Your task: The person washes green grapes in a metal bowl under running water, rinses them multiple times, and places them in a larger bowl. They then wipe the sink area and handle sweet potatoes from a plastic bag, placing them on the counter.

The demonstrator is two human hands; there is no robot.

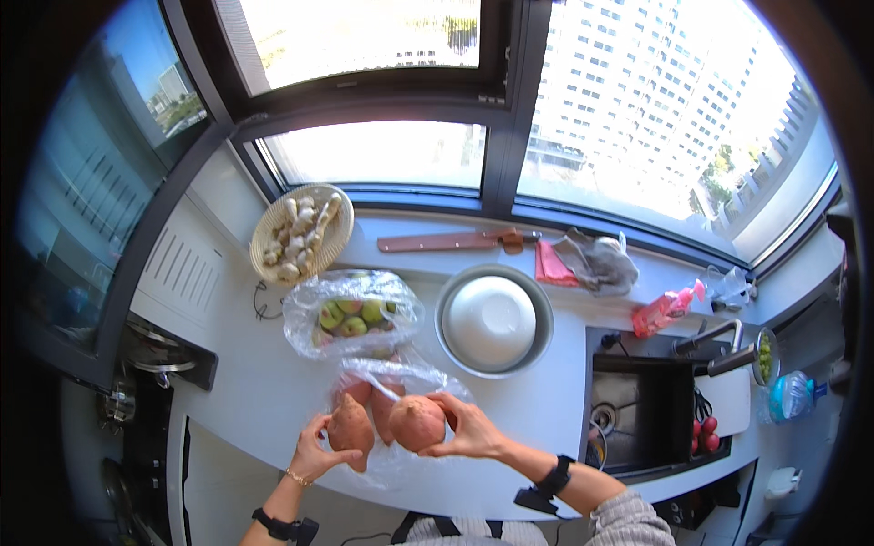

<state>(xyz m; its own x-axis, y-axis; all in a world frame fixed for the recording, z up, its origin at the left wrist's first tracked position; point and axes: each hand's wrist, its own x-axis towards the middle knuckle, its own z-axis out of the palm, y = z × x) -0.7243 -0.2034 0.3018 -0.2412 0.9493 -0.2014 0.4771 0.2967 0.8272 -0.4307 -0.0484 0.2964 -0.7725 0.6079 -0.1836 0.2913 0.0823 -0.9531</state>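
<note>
My left hand (316, 443) grips a reddish-brown sweet potato (351, 432), held upright by its side. In my right hand (471, 430) is a rounder sweet potato (417, 423), its knobbly end turned up. The two are close side by side above the front of the white countertop (498, 437). Behind and beneath them lies a clear plastic bag (437, 382) with more sweet potatoes (384, 409) showing in it. Farther back, another clear bag (300, 321) holds several green and reddish fruits (353, 326).
A woven basket of ginger (263, 263) stands back left. An upturned bowl (489, 321) sits in a metal basin (544, 327). Behind are a sheathed knife (444, 242) and cloths (594, 263). To the right are a pink pump bottle (662, 310), a black sink (638, 399) and a faucet (730, 358).
</note>
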